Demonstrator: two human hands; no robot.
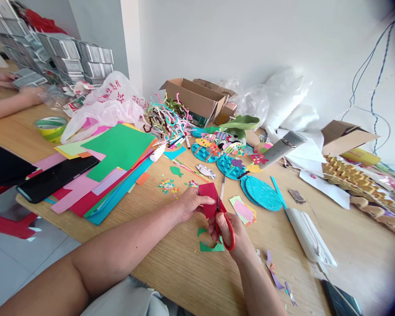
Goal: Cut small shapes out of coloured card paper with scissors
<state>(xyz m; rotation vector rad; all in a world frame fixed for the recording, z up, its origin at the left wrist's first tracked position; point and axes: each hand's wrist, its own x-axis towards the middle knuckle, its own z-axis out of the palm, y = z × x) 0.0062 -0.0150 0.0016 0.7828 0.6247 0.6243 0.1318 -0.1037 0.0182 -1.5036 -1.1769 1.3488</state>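
Between the thumb and fingers of my left hand (188, 204) is a piece of red paper (208, 189). My right hand (234, 232) grips red-handled scissors (231, 235), whose dark blades meet the paper. Green paper scraps (211, 247) lie on the table just below my hands. Beyond them rest a green paper fish (176, 171), a black-and-white fish cutout (206, 171) and a heap of tiny coloured paper bits (167, 186). Small pink and yellow paper pieces (244, 211) sit to the right of the scissors, near blue painted discs (262, 193).
Stacked coloured paper (118, 145) with a black phone (57, 177) on it lies left. Pipe cleaners (166, 116) and a cardboard box (197, 98) stand at the back. A white power strip (311, 237) lies right. Another person's hand (31, 95) is at the far left.
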